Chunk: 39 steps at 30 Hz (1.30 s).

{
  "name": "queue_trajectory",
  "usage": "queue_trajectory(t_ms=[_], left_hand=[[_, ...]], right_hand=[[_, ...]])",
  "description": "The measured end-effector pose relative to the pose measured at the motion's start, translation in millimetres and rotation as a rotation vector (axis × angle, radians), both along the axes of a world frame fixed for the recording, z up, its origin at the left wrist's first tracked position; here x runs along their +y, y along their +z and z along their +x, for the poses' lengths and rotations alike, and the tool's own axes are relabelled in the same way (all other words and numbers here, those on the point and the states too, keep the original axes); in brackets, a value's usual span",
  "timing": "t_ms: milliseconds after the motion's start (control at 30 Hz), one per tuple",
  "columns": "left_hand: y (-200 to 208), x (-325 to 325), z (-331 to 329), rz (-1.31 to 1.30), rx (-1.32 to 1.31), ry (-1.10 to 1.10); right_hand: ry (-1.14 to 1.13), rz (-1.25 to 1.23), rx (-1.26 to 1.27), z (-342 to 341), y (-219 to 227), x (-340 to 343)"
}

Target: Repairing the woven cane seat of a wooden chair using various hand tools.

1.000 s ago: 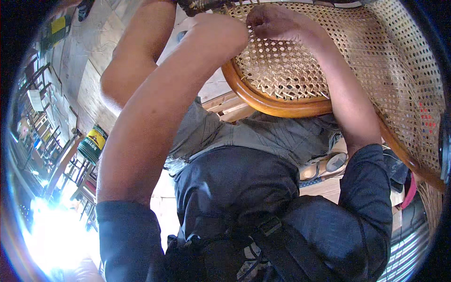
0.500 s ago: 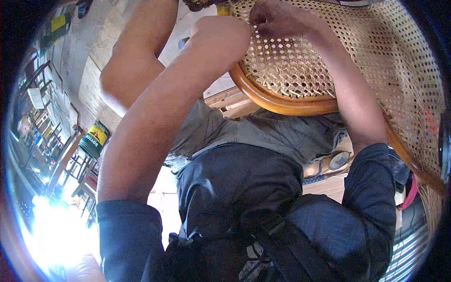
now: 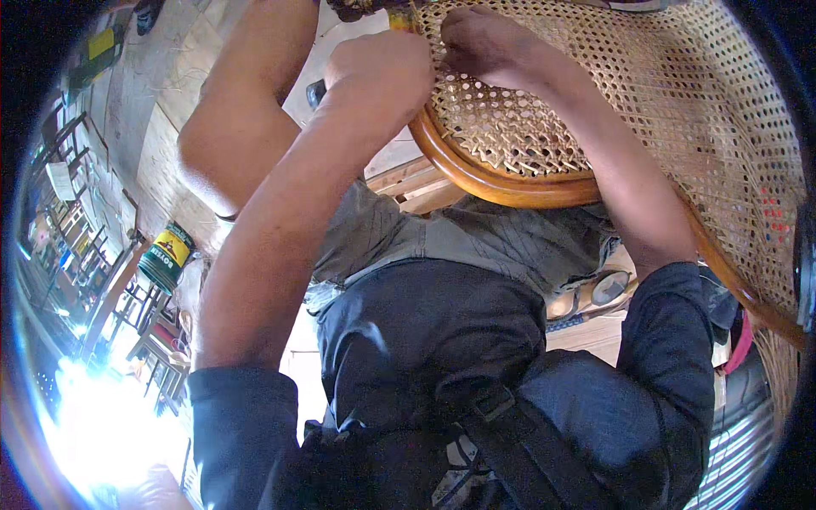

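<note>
A woven cane panel (image 3: pixel 518 127) in a curved, varnished wooden frame (image 3: pixel 510 191) leans across my lap. My left hand (image 3: pixel 378 68) is closed in a fist at the frame's left edge. From behind it pokes the dark, rounded end of a tool handle (image 3: pixel 316 93); the rest of that tool is hidden. My right hand (image 3: pixel 484 42) rests on the cane close beside it, its fingers curled down against the weave. What those fingers pinch, if anything, is hidden in shadow. Loose cane ends stick up along the panel's lower border.
A green and yellow can (image 3: pixel 167 257) stands on the floor at the left. My bare knee (image 3: pixel 229 144) rises beside my left forearm. Wooden slats (image 3: pixel 408 185) show under the frame. Long loose cane strands (image 3: pixel 775 374) hang at the right. Strong glare fills the lower left.
My left hand has shifted a little left, and more of the dark handle end shows behind it. My right hand has also moved slightly left over the cane.
</note>
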<state>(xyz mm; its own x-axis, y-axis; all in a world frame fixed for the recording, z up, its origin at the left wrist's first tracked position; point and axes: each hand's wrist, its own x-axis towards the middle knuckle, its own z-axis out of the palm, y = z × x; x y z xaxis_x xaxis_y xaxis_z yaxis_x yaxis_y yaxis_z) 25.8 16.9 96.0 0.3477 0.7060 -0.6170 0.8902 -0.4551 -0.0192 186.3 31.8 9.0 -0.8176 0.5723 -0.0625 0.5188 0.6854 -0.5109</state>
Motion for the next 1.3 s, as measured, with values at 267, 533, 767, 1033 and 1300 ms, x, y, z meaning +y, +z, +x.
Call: queue_trajectory(t_ms=[267,533,767,1033,1300], left_hand=[[40.0,-34.6,-35.0,-0.045,0.014,0.262],[33.8,-40.1,-35.2,0.106,-0.285,0.578],[-15.9,-34.4,-41.3,-0.211,-0.348,0.659],[-0.4,-22.1,-37.4,-0.570,-0.345,0.936],[-12.0,-38.4,-42.7,-0.326,-0.450,0.922]], right_hand=[[-0.258,-0.259,0.423,6.1,-24.9,-12.4],[-0.603,-0.517,0.375,27.7,18.0,16.0],[-0.773,-0.323,0.260,29.5,-14.2,18.3],[-0.852,-0.424,0.250,27.9,0.2,21.1],[-0.988,-0.602,0.357,21.3,13.1,23.3]])
